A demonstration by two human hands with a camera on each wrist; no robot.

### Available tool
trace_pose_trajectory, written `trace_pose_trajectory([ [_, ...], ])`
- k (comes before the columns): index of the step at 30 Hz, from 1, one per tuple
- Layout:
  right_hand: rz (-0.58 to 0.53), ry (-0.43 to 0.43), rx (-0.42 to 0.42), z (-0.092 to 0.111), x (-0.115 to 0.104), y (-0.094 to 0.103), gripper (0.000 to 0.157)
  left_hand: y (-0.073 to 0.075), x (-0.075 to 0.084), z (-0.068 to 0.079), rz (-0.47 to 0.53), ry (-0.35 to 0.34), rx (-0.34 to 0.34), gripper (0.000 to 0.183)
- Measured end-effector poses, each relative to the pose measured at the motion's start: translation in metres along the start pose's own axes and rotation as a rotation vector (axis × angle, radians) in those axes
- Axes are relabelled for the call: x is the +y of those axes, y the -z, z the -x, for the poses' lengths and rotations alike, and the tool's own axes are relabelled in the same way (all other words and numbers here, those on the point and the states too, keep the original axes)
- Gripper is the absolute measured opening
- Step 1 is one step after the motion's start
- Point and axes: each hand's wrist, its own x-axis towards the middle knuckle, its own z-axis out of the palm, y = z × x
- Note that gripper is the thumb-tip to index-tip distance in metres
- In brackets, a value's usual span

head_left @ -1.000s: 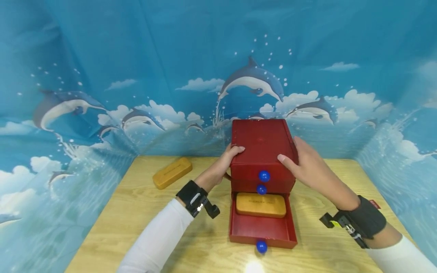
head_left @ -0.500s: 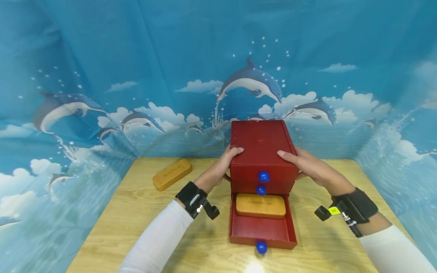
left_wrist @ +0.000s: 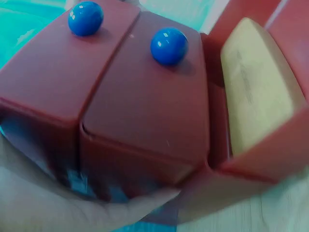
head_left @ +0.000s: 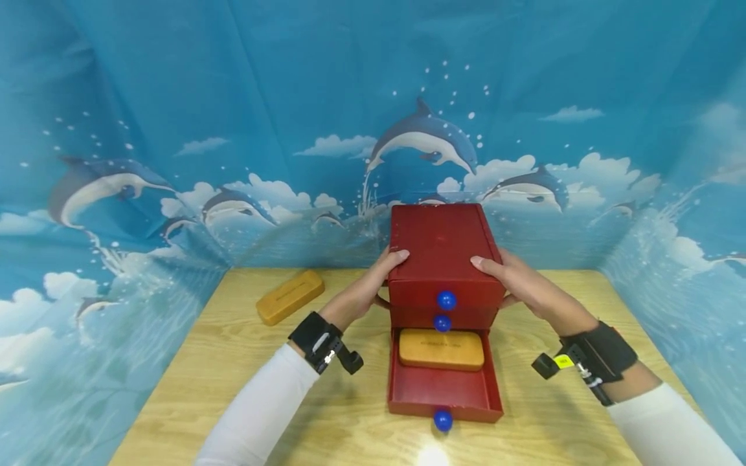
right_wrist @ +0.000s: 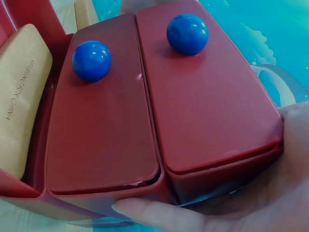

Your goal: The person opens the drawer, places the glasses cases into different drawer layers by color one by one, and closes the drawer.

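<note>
A red drawer box (head_left: 440,236) with blue ball knobs stands on the table. Its bottom drawer (head_left: 437,387) is pulled out toward the front, and the two upper drawers are closed. Inside that drawer, at the back, lies a tan glasses case (head_left: 441,349) with printed lettering. My left hand (head_left: 368,286) grips the box's left side, its thumb over the top edge. On the other side my right hand (head_left: 527,281) grips likewise, thumb on the top. In the right wrist view, fingers (right_wrist: 159,212) lie along the box's side, below the front face.
A second tan glasses case (head_left: 290,298) lies slantwise on the wooden table (head_left: 233,362), back left. Behind the table hangs a blue dolphin-print cloth (head_left: 326,77). The drawer's blue knob (head_left: 443,421) sticks out toward the table's front.
My right hand has shifted its hold on the box's right side, its wrist moving inward. The left hand keeps its grip. The head view has shifted slightly.
</note>
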Motion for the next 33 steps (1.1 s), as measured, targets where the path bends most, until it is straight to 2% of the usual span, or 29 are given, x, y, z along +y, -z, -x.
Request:
trace_pose_trajectory([
  [5, 0.011, 0.013, 0.014, -0.001, -0.001, 0.000, 0.073, 0.008, -0.006, 0.011, -0.116, -0.050, -0.017, 0.077],
  [7, 0.016, 0.016, 0.018, -0.002, -0.001, 0.001, 0.073, 0.011, -0.008, 0.017, -0.174, -0.094, -0.009, 0.074],
  [9, 0.020, 0.016, 0.023, -0.002, -0.001, 0.001, 0.072, 0.014, -0.010, 0.022, -0.263, -0.150, 0.032, 0.072],
  [13, 0.024, 0.010, 0.030, -0.002, 0.000, 0.001, 0.073, 0.018, -0.015, 0.031, -0.515, -0.209, 0.164, 0.066],
  [16, 0.023, 0.006, 0.031, 0.000, 0.002, 0.001, 0.074, 0.023, -0.022, 0.033, -0.730, -0.208, 0.258, 0.064],
  [21, 0.025, 0.012, 0.036, 0.001, 0.003, 0.002, 0.074, 0.047, -0.043, 0.030, -1.074, -0.252, 0.375, 0.068],
  [24, 0.022, 0.014, 0.029, 0.002, 0.003, 0.001, 0.073, 0.070, -0.058, 0.029, -1.198, -0.224, 0.420, 0.071],
  [29, 0.014, 0.015, 0.019, 0.001, 0.003, -0.001, 0.071, 0.112, -0.085, 0.025, -1.347, -0.093, 0.522, 0.080],
  [33, 0.010, 0.018, 0.014, 0.000, 0.003, -0.002, 0.071, 0.139, -0.105, 0.029, -1.326, -0.017, 0.570, 0.088],
])
